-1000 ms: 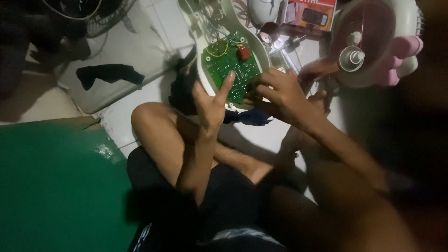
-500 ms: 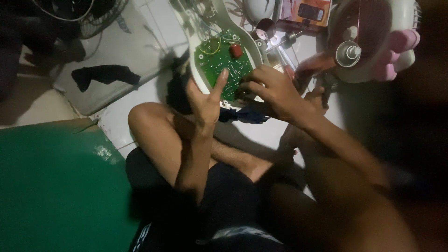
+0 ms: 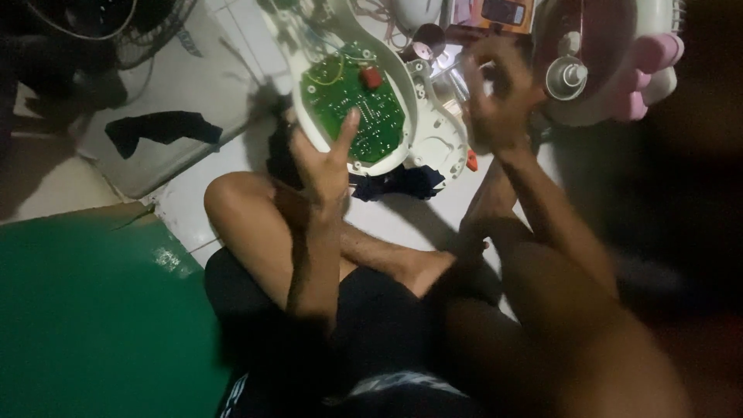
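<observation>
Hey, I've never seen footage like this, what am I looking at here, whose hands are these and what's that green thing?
This is one picture from a camera worn on a person's head, looking down at their own lap and hands; they sit cross-legged on a pale floor. The left hand holds up a white casing with a green circuit board inside, thumb resting on the board. The right hand hovers beside it, blurred, fingers curled; whether it holds anything I cannot tell. Nearby lie a dark cloth, a white and pink fan part and a green surface.
</observation>
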